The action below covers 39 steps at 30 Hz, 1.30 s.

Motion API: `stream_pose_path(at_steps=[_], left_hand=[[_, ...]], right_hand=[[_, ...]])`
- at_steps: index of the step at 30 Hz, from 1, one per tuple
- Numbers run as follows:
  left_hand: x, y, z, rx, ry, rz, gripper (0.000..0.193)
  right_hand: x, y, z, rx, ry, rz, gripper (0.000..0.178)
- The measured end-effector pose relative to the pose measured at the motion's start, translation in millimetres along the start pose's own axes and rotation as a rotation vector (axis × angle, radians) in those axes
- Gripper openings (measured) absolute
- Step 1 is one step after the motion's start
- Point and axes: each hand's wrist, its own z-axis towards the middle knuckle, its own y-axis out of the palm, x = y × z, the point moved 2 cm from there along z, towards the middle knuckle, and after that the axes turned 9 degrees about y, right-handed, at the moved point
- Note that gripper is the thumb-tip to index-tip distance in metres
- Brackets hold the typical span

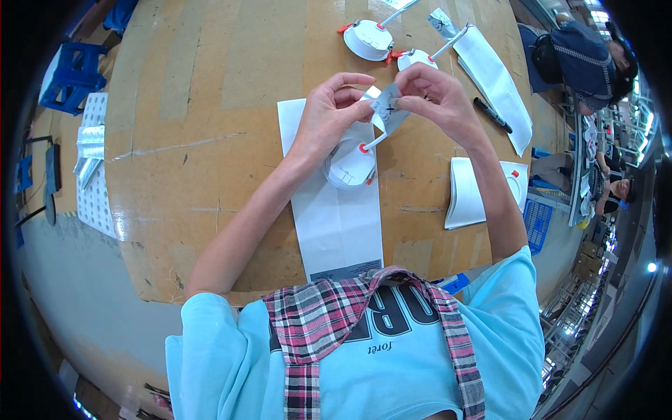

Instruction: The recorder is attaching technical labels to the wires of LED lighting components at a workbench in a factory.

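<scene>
My right hand (442, 101) pinches a silver label (384, 106) with dark print between thumb and fingertips. Thumb and fingers of my left hand (329, 115) close at the label's other edge, where it bends over. Just below the hands lies a round white downlight (352, 166) with a red fitting and a short white cable (376, 142) that rises toward the label. Whether the label touches the cable is hidden by the fingers. Under the downlight is a long, flat white paper sleeve (338, 227) with a grey printed band at its near end.
Beyond my hands lie two more white downlights (367, 40) with cables and red clips. To the right are another white sleeve (495, 87), a black marker (493, 115) and folded white sleeves (467, 192). A blue stool (72, 77) stands left; a person (577, 63) sits at right.
</scene>
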Motion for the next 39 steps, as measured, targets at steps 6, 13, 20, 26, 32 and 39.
stream_pose_path(at_steps=[6, 13, 20, 26, 32, 39], left_hand=[[-1.0, -0.2, 0.2, 0.007, -0.034, -0.015, 0.039], [1.2, 2.5, 0.3, -0.059, -0.007, 0.047, 0.035], [2.7, 3.7, 1.1, -0.074, 0.04, -0.013, 0.034], [6.0, 0.8, 2.0, -0.029, 0.028, 0.032, 0.028], [6.2, -4.0, 1.9, 0.005, 0.025, 0.057, 0.028], [10.1, -3.3, 3.0, 0.006, 0.034, 0.011, 0.029]], right_hand=[[13.2, -4.9, -7.6, -0.057, -0.011, 0.276, 0.019], [2.5, -2.9, -15.3, -0.066, 0.033, 0.107, 0.017], [-6.2, 2.4, -8.4, -0.069, 0.149, 0.055, 0.018], [-5.9, 7.4, -9.0, 0.003, 0.108, -0.006, 0.019], [-12.4, 10.7, -10.3, 0.009, 0.082, 0.052, 0.037], [-16.5, 11.6, -8.4, 0.093, 0.003, -0.104, 0.046]])
